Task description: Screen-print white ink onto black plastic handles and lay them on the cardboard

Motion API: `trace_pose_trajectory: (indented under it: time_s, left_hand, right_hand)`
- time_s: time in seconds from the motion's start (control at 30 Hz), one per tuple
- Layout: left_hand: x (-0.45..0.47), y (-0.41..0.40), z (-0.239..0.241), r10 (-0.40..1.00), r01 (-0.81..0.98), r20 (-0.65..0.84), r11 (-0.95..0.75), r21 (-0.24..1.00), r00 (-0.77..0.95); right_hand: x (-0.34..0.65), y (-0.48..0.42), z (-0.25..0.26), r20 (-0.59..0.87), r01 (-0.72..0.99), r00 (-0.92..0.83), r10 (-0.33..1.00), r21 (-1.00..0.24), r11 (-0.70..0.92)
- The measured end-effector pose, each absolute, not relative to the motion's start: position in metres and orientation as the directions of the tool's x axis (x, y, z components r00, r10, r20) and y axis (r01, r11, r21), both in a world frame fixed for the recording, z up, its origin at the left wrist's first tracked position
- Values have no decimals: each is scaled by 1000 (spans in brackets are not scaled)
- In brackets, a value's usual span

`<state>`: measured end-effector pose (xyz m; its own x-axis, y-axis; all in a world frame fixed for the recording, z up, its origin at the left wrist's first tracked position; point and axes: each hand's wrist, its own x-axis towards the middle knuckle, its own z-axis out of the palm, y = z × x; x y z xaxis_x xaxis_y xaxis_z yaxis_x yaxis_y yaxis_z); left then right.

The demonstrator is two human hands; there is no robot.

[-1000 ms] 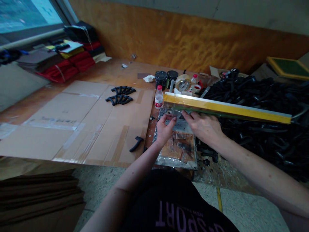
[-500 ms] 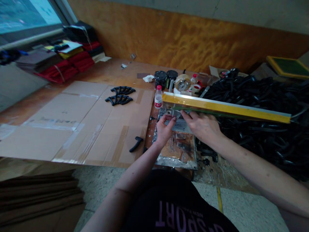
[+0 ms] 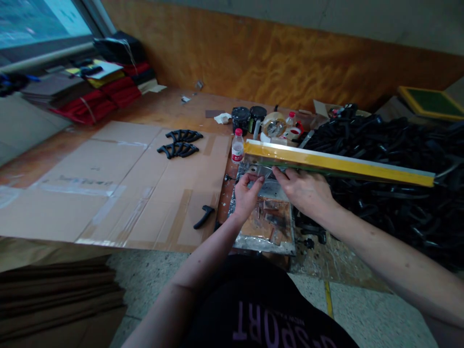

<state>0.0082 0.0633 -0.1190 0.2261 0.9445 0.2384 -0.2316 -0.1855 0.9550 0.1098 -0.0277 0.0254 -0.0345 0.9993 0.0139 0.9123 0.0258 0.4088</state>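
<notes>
A long yellow screen frame (image 3: 337,163) is tilted up in front of me, its pale edge on top and a dark green underside just showing. My left hand (image 3: 247,193) is at the frame's left end over a metal plate, fingers curled in towards the thumb; whatever they hold is too small to make out. Just below the frame, my right hand (image 3: 306,189) reaches in with its index finger stretched out and the other fingertips partly hidden. Nearer my body lies a brown, stained board (image 3: 250,227) under clear film, with small pieces on it.
Black curved handles (image 3: 179,150) lie in two rows on flat cardboard (image 3: 126,193), with a single black handle (image 3: 204,217) nearer me. A large heap of black parts (image 3: 391,212) fills the right side. A red-capped bottle (image 3: 237,147), dark jars (image 3: 240,119) and tape rolls (image 3: 274,124) stand behind.
The view has shifted very slightly. Both hands and the tilted frame stay almost where they were.
</notes>
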Motion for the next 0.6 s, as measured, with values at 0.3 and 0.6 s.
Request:
trace_pose_trajectory:
  time_s: [0.3,0.6]
  left_hand:
    - [9,62,-118,942,-228,258,-209,951,213]
    - [9,60,-116,945,-250,245,-188,950,217]
  right_hand:
    - [107,-25,22,52,895,-70,996,445,39]
    - [109,-27,24,72,896,-80,994,442,40]
